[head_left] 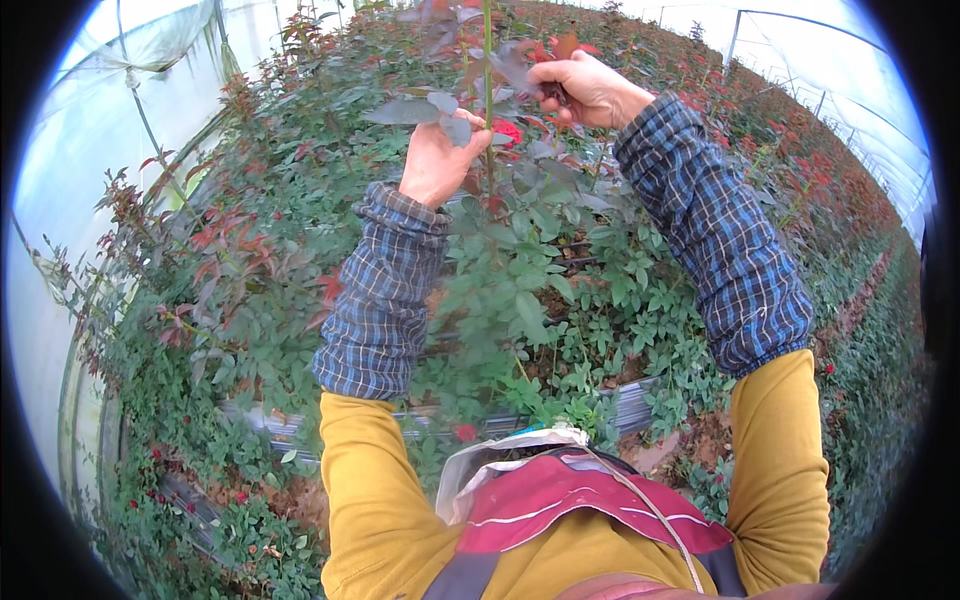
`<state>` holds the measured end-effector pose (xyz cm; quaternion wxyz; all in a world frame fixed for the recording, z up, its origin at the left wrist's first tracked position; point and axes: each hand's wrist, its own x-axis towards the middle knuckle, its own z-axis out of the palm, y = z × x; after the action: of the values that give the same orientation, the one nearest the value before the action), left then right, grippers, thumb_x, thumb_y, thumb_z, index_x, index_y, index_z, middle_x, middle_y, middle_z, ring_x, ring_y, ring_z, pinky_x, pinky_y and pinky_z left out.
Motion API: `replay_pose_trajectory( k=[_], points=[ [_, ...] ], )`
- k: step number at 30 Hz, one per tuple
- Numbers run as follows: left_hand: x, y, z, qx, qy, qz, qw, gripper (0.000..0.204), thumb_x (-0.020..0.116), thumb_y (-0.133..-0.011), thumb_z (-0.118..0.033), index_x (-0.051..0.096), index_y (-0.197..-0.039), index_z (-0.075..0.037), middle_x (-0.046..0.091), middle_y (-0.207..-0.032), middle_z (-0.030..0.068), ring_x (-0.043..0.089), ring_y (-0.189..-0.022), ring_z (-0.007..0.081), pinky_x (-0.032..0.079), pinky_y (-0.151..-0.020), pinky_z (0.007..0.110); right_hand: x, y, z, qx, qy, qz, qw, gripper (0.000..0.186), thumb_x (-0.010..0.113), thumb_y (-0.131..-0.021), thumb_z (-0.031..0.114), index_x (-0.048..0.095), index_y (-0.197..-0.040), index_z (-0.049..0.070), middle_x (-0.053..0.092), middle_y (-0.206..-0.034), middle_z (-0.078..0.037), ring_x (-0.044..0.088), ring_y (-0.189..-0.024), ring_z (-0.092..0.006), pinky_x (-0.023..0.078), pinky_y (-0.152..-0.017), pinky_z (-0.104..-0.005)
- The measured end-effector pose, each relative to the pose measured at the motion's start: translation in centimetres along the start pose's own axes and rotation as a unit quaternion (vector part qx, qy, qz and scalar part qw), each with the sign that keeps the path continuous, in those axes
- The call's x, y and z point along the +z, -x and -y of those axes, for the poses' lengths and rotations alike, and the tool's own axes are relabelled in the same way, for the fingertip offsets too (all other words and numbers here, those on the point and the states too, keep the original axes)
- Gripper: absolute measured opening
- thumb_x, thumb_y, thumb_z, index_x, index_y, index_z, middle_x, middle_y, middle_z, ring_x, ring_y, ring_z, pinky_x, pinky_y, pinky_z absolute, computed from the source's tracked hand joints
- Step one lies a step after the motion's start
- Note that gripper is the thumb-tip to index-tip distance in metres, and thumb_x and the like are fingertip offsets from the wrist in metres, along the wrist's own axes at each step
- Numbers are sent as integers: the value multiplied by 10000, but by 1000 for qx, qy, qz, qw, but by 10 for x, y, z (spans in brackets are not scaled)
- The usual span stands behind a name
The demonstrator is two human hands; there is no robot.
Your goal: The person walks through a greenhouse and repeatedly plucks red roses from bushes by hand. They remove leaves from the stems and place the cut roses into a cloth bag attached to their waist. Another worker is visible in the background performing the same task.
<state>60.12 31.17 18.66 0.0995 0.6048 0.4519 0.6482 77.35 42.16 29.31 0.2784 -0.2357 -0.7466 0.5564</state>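
A tall green rose stem (489, 75) with dusky grey-green leaves rises upright in front of me. My left hand (443, 160) is closed on this stem, thumb and fingers meeting at it; a leaf (455, 130) partly covers the fingers. Just right of the stem, a little higher, my right hand (592, 90) is curled shut around dark reddish bits that look like young leaves or shoots (556, 93). Its fingertips are partly hidden. Between the two hands shows a bright red bloom (508, 132).
Dense rose bushes (560, 220) surround me, many with red young leaves. Below run dark plastic strips (630, 405) over brown soil (665, 450). Translucent greenhouse sheeting (60, 230) stands at left. A maroon and white waist bag or apron (560, 495) hangs at my front.
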Motion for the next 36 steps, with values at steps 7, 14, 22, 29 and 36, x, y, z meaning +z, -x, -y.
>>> replay_pose_trajectory(
  k=[7,14,22,29,36],
  points=[
    [-13,2,3,-53,18,50,997,180,654,-850,-145,631,-933,14,646,-909,37,589,-862,111,474,-811,289,6,5,-56,2,69,78,995,257,586,-881,159,585,-1115,54,653,-843,-25,581,-666,-59,500,-453,-202],
    [-13,7,7,-13,-1,58,998,246,662,-844,-217,642,-979,-12,659,-891,53,606,-844,125,488,-762,295,24,-4,-73,20,149,189,970,201,593,-827,158,600,-1012,77,551,-834,43,490,-711,-62,420,-593,-239],
    [-17,13,-13,-33,-4,86,996,265,659,-863,-238,629,-1009,-19,665,-978,48,604,-905,127,479,-840,309,31,-6,-84,-80,70,218,970,166,576,-809,19,606,-970,49,539,-806,25,499,-652,-82,428,-535,-250],
    [-15,6,-2,-1,-11,60,998,247,642,-871,-238,646,-992,-22,659,-951,35,592,-882,120,463,-825,295,28,-2,-91,-104,66,183,975,227,556,-852,41,566,-1077,13,616,-972,-42,607,-793,-117,583,-613,-282],
    [-4,5,3,-4,-58,-6,998,270,663,-853,-246,649,-954,4,643,-871,23,561,-847,92,450,-775,272,52,29,-135,-26,-97,-105,989,171,535,-902,139,556,-1026,24,592,-761,-41,557,-534,-95,498,-429,-234]
  ],
)
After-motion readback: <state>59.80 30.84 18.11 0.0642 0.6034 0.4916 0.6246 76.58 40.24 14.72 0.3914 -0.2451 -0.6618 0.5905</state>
